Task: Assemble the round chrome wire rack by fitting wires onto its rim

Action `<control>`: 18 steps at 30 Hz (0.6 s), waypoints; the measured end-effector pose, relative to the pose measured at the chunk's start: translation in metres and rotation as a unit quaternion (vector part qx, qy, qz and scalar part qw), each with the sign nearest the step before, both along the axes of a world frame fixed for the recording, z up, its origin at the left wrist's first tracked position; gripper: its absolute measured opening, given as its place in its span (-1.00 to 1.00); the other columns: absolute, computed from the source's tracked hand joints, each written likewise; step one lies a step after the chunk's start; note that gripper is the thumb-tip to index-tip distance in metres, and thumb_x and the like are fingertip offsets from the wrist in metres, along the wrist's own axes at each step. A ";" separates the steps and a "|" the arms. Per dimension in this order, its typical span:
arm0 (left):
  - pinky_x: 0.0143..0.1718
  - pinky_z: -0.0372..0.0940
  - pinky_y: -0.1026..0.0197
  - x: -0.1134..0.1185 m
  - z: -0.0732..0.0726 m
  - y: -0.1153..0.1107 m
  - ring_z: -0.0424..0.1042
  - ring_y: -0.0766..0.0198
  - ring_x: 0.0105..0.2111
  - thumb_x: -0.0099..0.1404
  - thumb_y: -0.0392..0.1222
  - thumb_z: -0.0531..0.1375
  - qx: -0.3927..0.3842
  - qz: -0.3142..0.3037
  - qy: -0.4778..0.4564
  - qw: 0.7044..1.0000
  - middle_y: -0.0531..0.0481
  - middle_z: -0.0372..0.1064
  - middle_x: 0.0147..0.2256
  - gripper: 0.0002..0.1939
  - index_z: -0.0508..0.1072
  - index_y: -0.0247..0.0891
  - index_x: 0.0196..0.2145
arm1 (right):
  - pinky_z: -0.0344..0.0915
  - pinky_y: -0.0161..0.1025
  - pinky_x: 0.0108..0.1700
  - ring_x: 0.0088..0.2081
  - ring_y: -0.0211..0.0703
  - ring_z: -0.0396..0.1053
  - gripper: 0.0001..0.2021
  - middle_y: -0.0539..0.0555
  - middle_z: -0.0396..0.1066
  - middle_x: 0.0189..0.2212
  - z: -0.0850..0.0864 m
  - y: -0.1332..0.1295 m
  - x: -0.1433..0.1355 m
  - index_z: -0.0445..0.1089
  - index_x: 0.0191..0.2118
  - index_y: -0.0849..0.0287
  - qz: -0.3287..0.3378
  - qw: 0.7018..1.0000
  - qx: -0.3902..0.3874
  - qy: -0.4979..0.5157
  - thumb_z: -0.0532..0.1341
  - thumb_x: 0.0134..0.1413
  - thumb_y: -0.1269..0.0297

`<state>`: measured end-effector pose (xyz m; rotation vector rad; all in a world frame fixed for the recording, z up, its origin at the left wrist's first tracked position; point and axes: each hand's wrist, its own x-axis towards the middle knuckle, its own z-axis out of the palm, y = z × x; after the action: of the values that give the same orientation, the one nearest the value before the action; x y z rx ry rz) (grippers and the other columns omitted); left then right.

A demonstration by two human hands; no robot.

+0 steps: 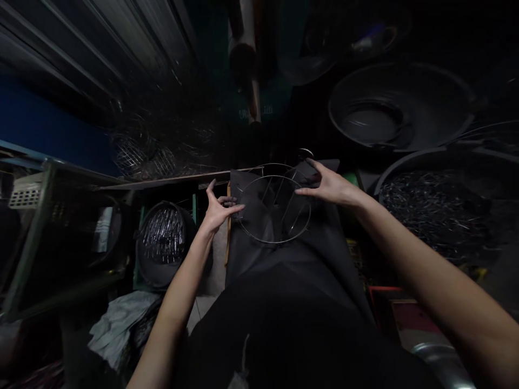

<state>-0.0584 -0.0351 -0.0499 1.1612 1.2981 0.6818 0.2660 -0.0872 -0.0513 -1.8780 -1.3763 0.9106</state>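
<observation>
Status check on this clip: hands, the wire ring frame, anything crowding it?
Left hand pinching wire frame rim; right hand on far rim. Frame over dark cloth on lap. Nothing in between.

At far right we see a large dark tub (446, 162) filled with a heap of thin metal wires (430, 208). Above it sits a wide black basin (399, 105), tilted towards us. At lower left a round dark bucket (162, 243) holds a bundle of shiny wire rods (162, 233). Behind it, wire mesh baskets (140, 156) lie along a wooden plank (162, 181). A pale perforated crate (25, 190) shows at the left edge, and crumpled grey cloth (119, 324) lies near the bottom. A wooden post (247, 54) runs up the middle, and corrugated metal sheeting (101, 48) covers the upper left. Everything else is too dark to tell.
</observation>
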 end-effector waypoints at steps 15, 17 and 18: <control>-0.14 0.32 0.17 0.004 0.003 -0.005 0.44 0.32 -0.32 -0.27 -0.14 0.51 0.006 0.002 -0.002 1.000 0.09 0.41 -0.38 0.34 -0.27 -0.14 0.28 | 0.35 0.18 0.02 -0.06 0.22 0.43 0.09 0.17 0.50 -0.18 -0.004 -0.001 0.003 0.07 0.31 0.18 0.033 0.996 -0.051 0.067 0.46 -0.42 -0.05; -0.15 0.32 0.17 0.004 0.003 -0.007 0.43 0.33 -0.33 -0.27 -0.15 0.51 0.003 0.006 -0.004 1.000 0.09 0.40 -0.38 0.35 -0.27 -0.14 0.29 | 0.36 0.15 0.01 -0.07 0.22 0.43 0.05 0.19 0.49 -0.15 -0.002 -0.002 0.001 0.11 0.29 0.16 0.033 0.995 -0.044 0.084 0.46 -0.41 -0.02; -0.16 0.32 0.18 0.004 0.003 -0.007 0.43 0.33 -0.34 -0.27 -0.14 0.51 0.002 0.008 -0.007 1.000 0.09 0.40 -0.38 0.35 -0.27 -0.13 0.29 | 0.37 0.11 0.01 -0.06 0.22 0.42 0.03 0.21 0.48 -0.13 0.000 -0.002 0.000 0.12 0.28 0.17 0.031 0.994 -0.042 0.092 0.46 -0.40 -0.01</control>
<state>-0.0541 -0.0426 -0.0471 1.1481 1.2967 0.7032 0.2658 -0.0890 -0.0514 -1.7714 -1.3074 1.1597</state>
